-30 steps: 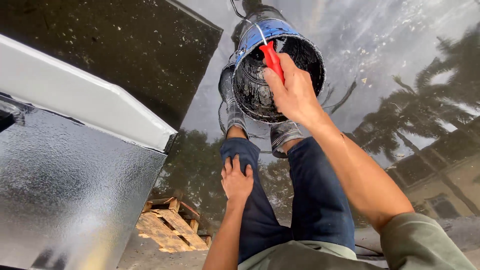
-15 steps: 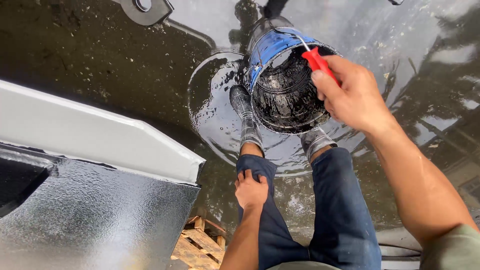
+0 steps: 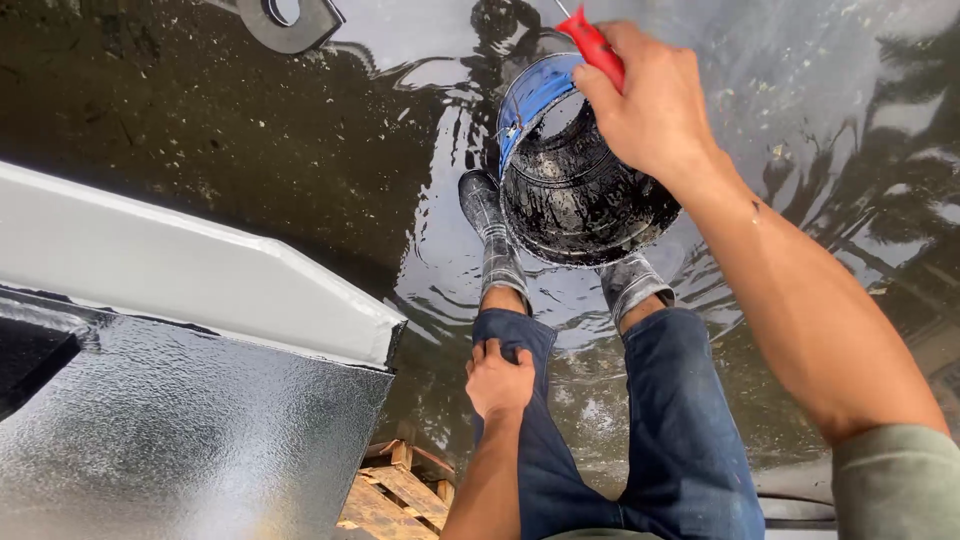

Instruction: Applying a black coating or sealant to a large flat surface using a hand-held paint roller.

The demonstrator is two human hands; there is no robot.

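Nearest to me, at the lower edge of the wet ground, the left hand [image 3: 498,382] rests on the left knee of the dark blue denim trousers [image 3: 660,440], its fingers [image 3: 490,352] curled down and closed onto the cloth; it has hold of nothing else. Just left of it lies a weathered wooden pallet [image 3: 385,495], and beyond that a glossy black-coated metal panel [image 3: 170,440] with a pale grey flange [image 3: 200,270] running along its top edge.

A little further out, two grey paint-smeared rubber boots [image 3: 490,240] stand in shallow, rippling water on the dark wet ground [image 3: 250,160]. Between the boots, hanging above them, is the round black tar-coated bucket with a blue rim [image 3: 580,190].

The right hand [image 3: 650,110] is wrapped tightly around a red plastic handle [image 3: 595,45] over the bucket's far rim, fingers [image 3: 640,140] fully closed on it. What the handle leads to I cannot tell from here.

Compared with half a second ago, the bucket sits higher and more to the middle of my view, the left hand has slid to the knee's edge, and a grey metal bracket with a hole [image 3: 290,20] shows at the far edge of the ground. I judge the person is bending lower, with the bucket carried rather than set down.
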